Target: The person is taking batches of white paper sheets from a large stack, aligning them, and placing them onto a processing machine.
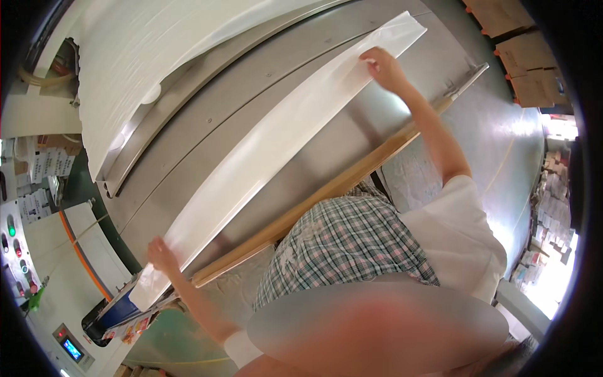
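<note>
A long, glossy white strip of sheet material [270, 147] lies slantwise across a grey metal table [207, 147], from the lower left to the upper right. Close to its lower left end, my left hand [164, 257] is closed at the strip, its fingertips partly hidden. Near the far right end, my right hand [384, 70] pinches the strip with bent fingers. Between the two hands the strip bows slightly and looks smooth. Its lower left end hangs at the table's corner.
Beyond a raised metal bar [207, 72] spreads a wide white sheet [138, 69]. A wooden rail [301, 210] edges the table's near side. Left stands a machine panel with buttons [19, 251] and a small lit screen [72, 349]. Cardboard boxes [531, 66] are stacked at far right.
</note>
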The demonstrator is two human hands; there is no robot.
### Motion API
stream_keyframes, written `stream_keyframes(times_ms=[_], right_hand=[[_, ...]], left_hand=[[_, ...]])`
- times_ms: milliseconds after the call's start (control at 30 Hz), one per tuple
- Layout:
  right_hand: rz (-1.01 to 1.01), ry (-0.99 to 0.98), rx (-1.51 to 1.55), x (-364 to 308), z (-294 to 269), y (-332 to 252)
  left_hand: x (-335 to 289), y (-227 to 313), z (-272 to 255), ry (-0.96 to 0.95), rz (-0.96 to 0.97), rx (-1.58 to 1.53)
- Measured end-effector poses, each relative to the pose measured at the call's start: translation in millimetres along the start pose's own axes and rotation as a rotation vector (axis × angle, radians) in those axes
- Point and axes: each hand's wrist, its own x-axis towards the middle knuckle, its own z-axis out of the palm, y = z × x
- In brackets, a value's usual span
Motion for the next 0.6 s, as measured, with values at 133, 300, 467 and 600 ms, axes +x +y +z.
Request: stream_keyframes(times_ms=[133, 300, 467, 600], right_hand=[[0.088, -0.076, -0.096, 34.7, -28.2, 57.9], [-0.174, -0.205, -0.229, 60.6, -28.4, 67.0], [-0.190, -0.294, -0.299, 76.1, -41.8, 87.6], [-0.160, -0.257, -0.218, 79.1, -55.4, 89.8]], left_hand=[[-24.6, 93.6, -5.2, 0.019, -0.001, 0.063], [-37.6, 162.5, -5.8, -0.096, -0.172, 0.089], [-38.0, 158.6, 0.1, -0.090, -0.193, 0.082], [-40.2, 155.7, 4.4, -0.046, -0.177, 0.073]])
